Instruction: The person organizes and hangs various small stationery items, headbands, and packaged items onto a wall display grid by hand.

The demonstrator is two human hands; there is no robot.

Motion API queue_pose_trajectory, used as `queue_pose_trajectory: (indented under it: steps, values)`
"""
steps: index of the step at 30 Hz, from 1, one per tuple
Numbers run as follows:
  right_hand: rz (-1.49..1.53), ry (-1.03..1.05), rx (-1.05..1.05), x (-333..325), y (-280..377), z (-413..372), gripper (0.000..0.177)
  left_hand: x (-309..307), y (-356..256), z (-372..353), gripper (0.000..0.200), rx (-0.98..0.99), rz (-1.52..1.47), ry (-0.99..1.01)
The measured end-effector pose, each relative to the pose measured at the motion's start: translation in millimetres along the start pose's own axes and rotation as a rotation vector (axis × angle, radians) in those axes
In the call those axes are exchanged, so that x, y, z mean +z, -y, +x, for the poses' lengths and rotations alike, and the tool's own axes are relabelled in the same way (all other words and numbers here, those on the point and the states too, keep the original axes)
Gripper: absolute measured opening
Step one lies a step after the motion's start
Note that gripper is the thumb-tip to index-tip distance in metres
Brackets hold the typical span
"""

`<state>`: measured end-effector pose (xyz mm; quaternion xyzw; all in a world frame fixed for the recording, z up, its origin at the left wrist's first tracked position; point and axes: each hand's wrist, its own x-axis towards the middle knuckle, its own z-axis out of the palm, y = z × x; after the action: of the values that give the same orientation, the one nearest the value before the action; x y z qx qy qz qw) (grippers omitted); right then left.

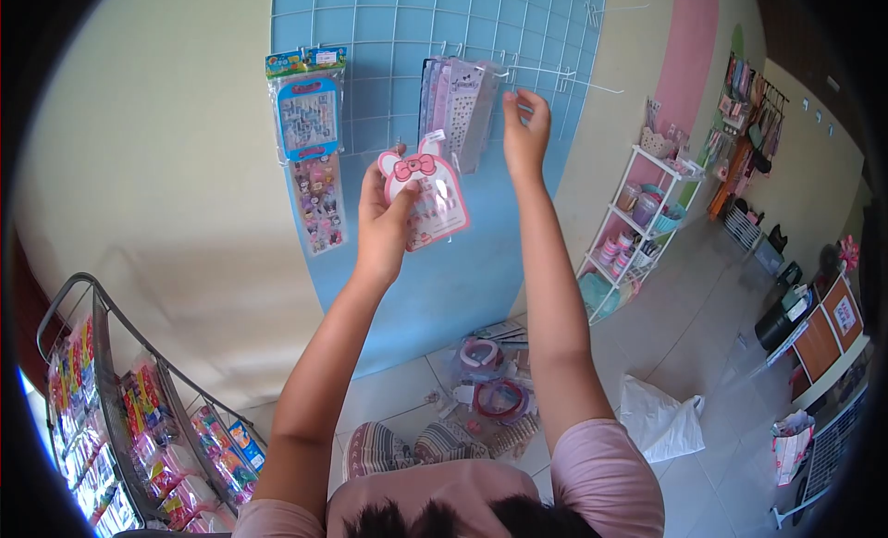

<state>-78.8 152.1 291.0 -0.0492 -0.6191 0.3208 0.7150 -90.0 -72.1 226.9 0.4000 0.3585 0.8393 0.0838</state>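
Note:
My left hand (pixel 384 219) grips a pink rabbit-shaped card pack (pixel 435 205) with a bow on top and rows of small pieces on its front. The thumb presses on the pack's face, in front of the blue panel. Beside the white grid, my right hand (pixel 527 136) is raised with thumb and bent fingers apart, and I see nothing held in it. It is nearest to the front end of a hook carrying several lilac packets (pixel 470 112). Whether its fingertips touch the hook or a neighbouring prong cannot be made out.
A blue toy pack (pixel 308 120) and a sticker sheet (pixel 319 200) hang at left. Bare hooks (pixel 592 83) jut out at right. Headbands (pixel 499 399) and packets lie on the floor near a white bag (pixel 661 418). A white shelf (pixel 601 214) and a goods rack (pixel 116 390) flank me.

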Motion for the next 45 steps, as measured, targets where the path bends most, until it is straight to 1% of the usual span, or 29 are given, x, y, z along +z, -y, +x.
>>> queue_pose_trajectory:
  steps: [2,3,6,7,9,10,11,13,14,15,16,17,18,21,24,27,29,30,33,36,37,39,41,42,43,44,45]
  values:
    - [-0.087,-0.093,-0.097,-9.5,24.4,-15.1,0.032,4.8,-4.6,-2.0,0.045,-0.003,0.028,0.076]
    - [0.026,0.093,0.116,-16.1,28.5,-20.0,0.032,5.7,-6.0,-2.8,0.047,-0.007,0.043,0.114]
    - [0.245,0.614,0.489,-34.7,69.3,-24.7,0.031,5.3,1.2,-1.9,0.053,0.010,0.153,0.202]
    - [0.258,0.707,0.498,-38.8,76.5,-23.4,0.032,5.0,7.5,-0.1,0.057,0.045,0.170,0.240]
    - [0.288,0.894,0.514,-44.8,86.9,-21.2,0.033,7.6,8.7,4.3,0.058,0.064,0.262,0.353]
    - [0.262,0.898,0.480,-47.2,90.8,-18.6,0.032,10.4,6.4,7.4,0.058,0.077,0.308,0.409]
    - [0.236,0.902,0.445,-50.0,93.7,-15.1,0.031,17.9,3.3,10.4,0.055,0.159,0.343,0.391]
    - [0.149,0.912,0.392,-54.9,90.9,-6.7,0.027,28.1,-10.2,22.2,0.052,0.201,0.533,0.427]
    - [0.179,0.855,0.352,-55.6,89.6,-2.0,0.026,32.3,-12.8,30.4,0.050,0.223,0.628,0.446]
    - [0.209,0.797,0.312,-55.9,88.8,2.8,0.026,38.1,-11.5,40.7,0.049,0.258,0.636,0.451]
    - [0.237,0.740,0.271,-56.0,87.7,8.1,0.026,44.9,-12.3,50.8,0.050,0.241,0.664,0.456]
    - [0.232,0.668,0.272,-54.8,88.5,15.9,0.021,52.5,-15.5,60.6,0.051,0.222,0.690,0.461]
    - [0.236,0.612,0.278,-52.4,87.2,23.4,0.020,59.5,-18.3,69.7,0.052,0.202,0.717,0.465]
    - [0.247,0.442,0.282,-43.1,80.4,39.0,0.017,74.8,-21.1,92.0,0.057,0.238,0.774,0.463]
    - [0.204,0.377,0.282,-35.5,76.4,46.8,0.018,77.7,-17.2,104.8,0.062,0.244,0.839,0.468]
    - [0.149,0.366,0.290,-28.1,60.8,44.6,0.017,70.7,-5.0,106.5,0.065,0.262,0.825,0.429]
    - [0.139,0.372,0.321,-27.5,54.7,40.6,0.018,59.0,20.5,112.6,0.065,0.390,0.801,0.426]
    - [0.135,0.374,0.336,-26.9,51.5,39.0,0.019,56.6,22.7,112.6,0.064,0.455,0.790,0.425]
    - [0.209,0.384,0.293,-24.8,27.6,30.5,0.025,47.0,35.9,101.4,0.068,0.335,0.750,0.360]
    - [0.063,0.184,0.129,-38.2,21.2,4.9,0.030,24.9,48.7,73.9,0.067,0.247,0.699,0.363]
    - [0.015,0.166,0.131,-53.0,27.6,-10.2,0.031,16.3,43.3,54.1,0.069,0.101,0.720,0.399]
    - [-0.105,0.128,0.157,-93.1,38.3,-48.8,0.034,-14.8,55.9,17.3,0.066,0.034,0.751,0.396]
    - [-0.099,0.243,0.269,-157.7,-5.2,-105.0,0.034,-54.7,70.1,-24.0,0.062,-0.243,0.718,0.417]
    - [-0.086,0.299,0.309,-194.6,-25.4,-136.5,0.033,-76.8,76.7,-46.1,0.057,-0.396,0.764,0.455]
    - [-0.054,0.287,0.517,-234.4,-38.8,-183.4,0.031,-99.9,86.3,-70.0,0.055,-0.569,0.746,0.458]
    - [-0.153,0.222,0.748,-279.6,-55.7,-238.4,0.031,-130.6,102.6,-96.5,0.056,-0.674,0.639,0.460]
    - [-0.363,0.233,0.930,-330.5,-70.2,-301.3,0.030,-161.0,120.8,-127.4,0.056,-0.770,0.535,0.455]
